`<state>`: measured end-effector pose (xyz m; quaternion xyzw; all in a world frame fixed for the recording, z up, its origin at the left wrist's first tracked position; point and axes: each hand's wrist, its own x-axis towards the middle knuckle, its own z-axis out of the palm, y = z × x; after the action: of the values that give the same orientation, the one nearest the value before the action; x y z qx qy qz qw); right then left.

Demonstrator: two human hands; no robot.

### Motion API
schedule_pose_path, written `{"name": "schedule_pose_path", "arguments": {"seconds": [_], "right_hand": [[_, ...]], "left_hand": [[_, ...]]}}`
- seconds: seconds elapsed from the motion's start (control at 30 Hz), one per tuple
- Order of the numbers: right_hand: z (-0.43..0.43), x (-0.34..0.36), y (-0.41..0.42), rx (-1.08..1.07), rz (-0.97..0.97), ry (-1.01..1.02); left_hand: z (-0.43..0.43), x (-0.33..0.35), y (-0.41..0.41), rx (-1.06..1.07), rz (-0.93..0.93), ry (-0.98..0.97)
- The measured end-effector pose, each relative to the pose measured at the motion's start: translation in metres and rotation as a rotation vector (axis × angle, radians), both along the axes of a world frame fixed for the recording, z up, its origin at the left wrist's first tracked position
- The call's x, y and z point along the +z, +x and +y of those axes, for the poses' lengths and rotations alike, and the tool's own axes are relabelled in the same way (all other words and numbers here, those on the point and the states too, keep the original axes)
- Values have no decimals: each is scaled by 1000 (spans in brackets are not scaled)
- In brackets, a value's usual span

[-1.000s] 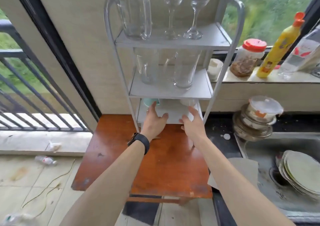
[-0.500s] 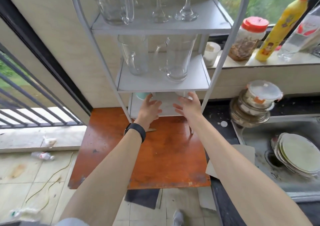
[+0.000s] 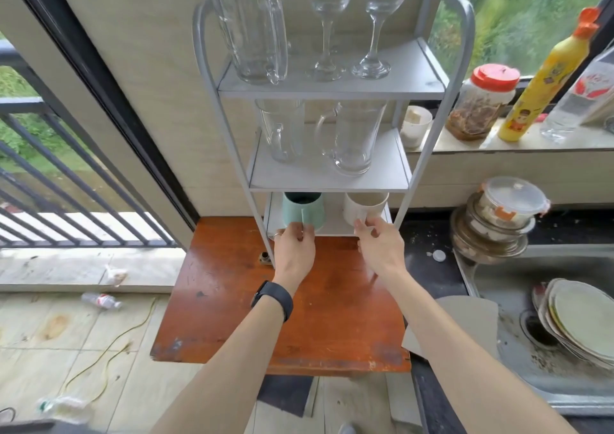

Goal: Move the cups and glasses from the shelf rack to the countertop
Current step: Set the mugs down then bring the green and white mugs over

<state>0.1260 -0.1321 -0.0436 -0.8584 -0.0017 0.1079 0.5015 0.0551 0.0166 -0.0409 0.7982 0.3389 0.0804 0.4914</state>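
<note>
A white shelf rack (image 3: 428, 78) stands at the back of a reddish wooden worktop (image 3: 232, 317), and the person reaches into its lowest shelf with both arms. The left hand (image 3: 294, 251), with a dark band on the wrist, has its fingers (image 3: 307, 232) pinched on the handle of a teal mug (image 3: 303, 208) that sits at the left of that bottom shelf. The right hand (image 3: 382, 249) does the same beside it, fingers curled round the handle of a white mug (image 3: 363, 206) at the right of the shelf; both mugs stand upright on the shelf, near each other but apart. On the middle shelf stand two clear glass mugs (image 3: 354, 138), the left one further back. The top shelf carries a tall glass pitcher (image 3: 251, 28) at the left and two wine glasses (image 3: 372, 18) to its right. Right of the rack, on the window ledge, are a small white cup (image 3: 415, 128), a jar with a red lid (image 3: 481, 101) and a yellow bottle (image 3: 545, 78). Lower down, stacked containers (image 3: 498, 221) sit beside a sink (image 3: 498, 287) with plates (image 3: 581, 317) leaning in it.
</note>
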Motion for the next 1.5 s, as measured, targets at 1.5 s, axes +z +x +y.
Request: {"name": "schedule_pose_path", "arguments": {"seconds": [1.5], "right_hand": [[-222, 43, -225, -576, 323, 291]], "left_hand": [[-201, 28, -110, -389, 201, -366]]}}
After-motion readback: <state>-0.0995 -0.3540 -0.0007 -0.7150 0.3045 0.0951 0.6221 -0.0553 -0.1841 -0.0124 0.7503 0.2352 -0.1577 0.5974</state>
